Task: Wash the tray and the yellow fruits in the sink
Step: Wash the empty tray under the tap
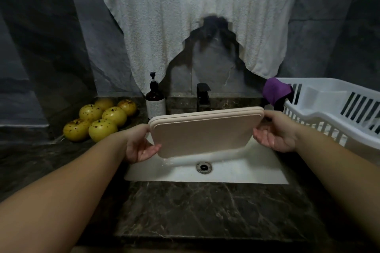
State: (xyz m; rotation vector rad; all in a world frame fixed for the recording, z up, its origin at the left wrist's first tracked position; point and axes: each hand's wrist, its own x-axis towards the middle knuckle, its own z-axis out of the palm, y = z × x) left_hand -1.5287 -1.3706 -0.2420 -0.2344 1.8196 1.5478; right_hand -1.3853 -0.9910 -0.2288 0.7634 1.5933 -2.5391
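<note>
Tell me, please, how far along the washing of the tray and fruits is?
Nothing looks finished yet. In hand: the left hand and right hand hold the tray on edge over the sink; whether the tap is running is unclear. Left: all six fruits sit on the counter, unwashed.

No text, brand or number can be read anywhere; the pale label on the dark brown pump soap bottle behind the white sink is too blurred to make out.
</note>
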